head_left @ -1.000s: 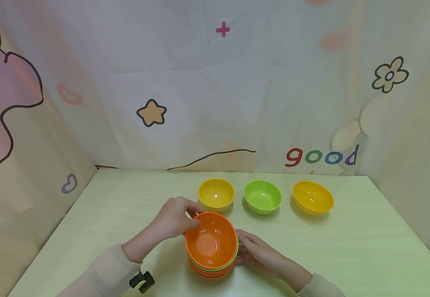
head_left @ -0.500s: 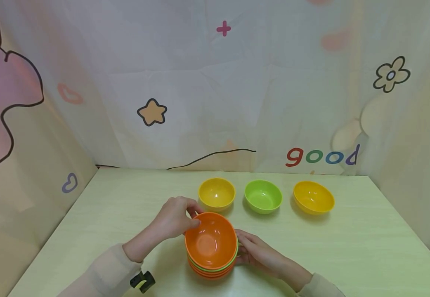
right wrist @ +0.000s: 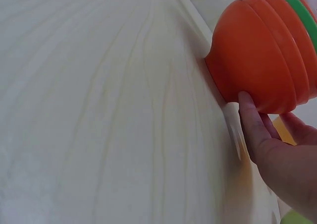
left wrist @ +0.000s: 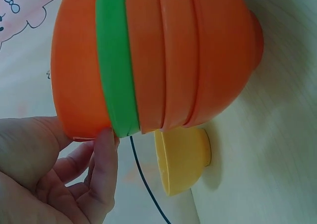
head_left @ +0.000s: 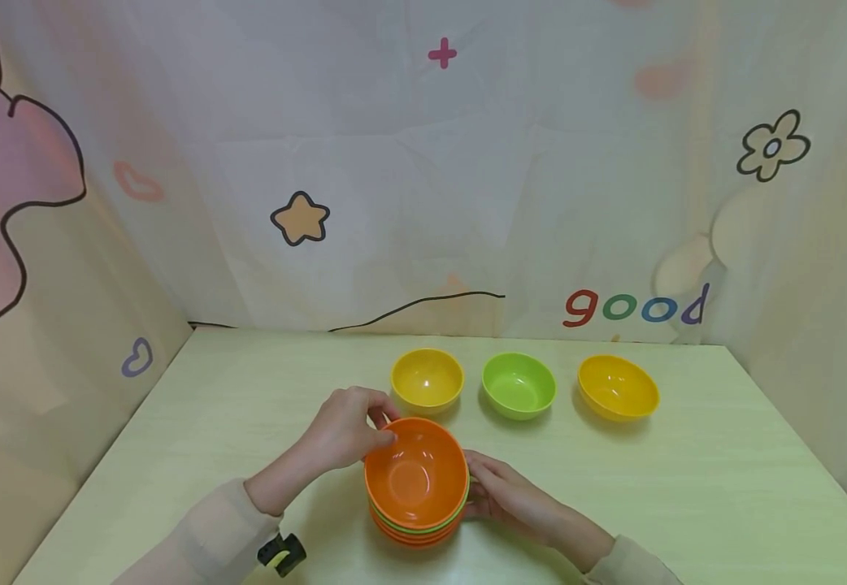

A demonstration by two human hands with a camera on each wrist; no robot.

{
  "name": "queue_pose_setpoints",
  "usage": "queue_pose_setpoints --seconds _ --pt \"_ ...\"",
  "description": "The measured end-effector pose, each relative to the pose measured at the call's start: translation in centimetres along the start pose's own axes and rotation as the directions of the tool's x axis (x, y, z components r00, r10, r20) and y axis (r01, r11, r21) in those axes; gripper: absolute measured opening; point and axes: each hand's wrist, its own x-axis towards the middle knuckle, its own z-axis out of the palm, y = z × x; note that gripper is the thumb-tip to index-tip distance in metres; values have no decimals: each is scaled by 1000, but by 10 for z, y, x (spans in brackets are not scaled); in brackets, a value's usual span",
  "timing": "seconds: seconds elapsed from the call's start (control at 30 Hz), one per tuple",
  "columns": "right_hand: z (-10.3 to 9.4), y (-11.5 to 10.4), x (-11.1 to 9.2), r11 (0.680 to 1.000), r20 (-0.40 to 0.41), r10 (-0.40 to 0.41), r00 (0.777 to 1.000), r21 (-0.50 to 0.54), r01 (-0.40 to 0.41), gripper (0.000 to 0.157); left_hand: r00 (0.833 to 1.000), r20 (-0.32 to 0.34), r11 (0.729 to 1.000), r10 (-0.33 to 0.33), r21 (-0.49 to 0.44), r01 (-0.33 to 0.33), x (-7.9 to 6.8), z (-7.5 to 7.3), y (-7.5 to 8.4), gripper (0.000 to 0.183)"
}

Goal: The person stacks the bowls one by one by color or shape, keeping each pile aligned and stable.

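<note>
A stack of bowls stands on the table before me. At its top is an orange bowl (head_left: 412, 475); a green bowl (left wrist: 116, 60) comes below it, then several more orange bowls (left wrist: 213, 55). My left hand (head_left: 346, 431) pinches the top orange bowl at its far left rim, thumb inside and fingers outside. In the left wrist view one fingertip lies right by the green bowl's edge. My right hand (head_left: 511, 496) rests against the stack's right side. Its extended fingers (right wrist: 255, 122) touch the lowest orange bowl near its foot.
Behind the stack, a yellow bowl (head_left: 427, 382), a lime green bowl (head_left: 519, 386) and a deeper yellow bowl (head_left: 617, 388) stand in a row on the pale table (head_left: 723, 487). The yellow one is close to my left fingers. A printed curtain (head_left: 365, 162) encloses the back and sides.
</note>
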Motion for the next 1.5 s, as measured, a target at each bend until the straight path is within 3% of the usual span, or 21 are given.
queue_pose_setpoints --seconds 0.57,0.93,1.5 --pt "-1 0 0 1000 4 3 1000 13 -3 70 1000 19 1000 -22 -9 22 0 -1 0 9" --pt "-1 0 0 1000 4 0 1000 -5 0 69 1000 -17 999 -18 -35 18 -1 -5 3 8" --pt "1 -1 0 999 -28 32 999 -2 -32 72 999 -17 999 -31 -38 31 -1 -3 1 9"
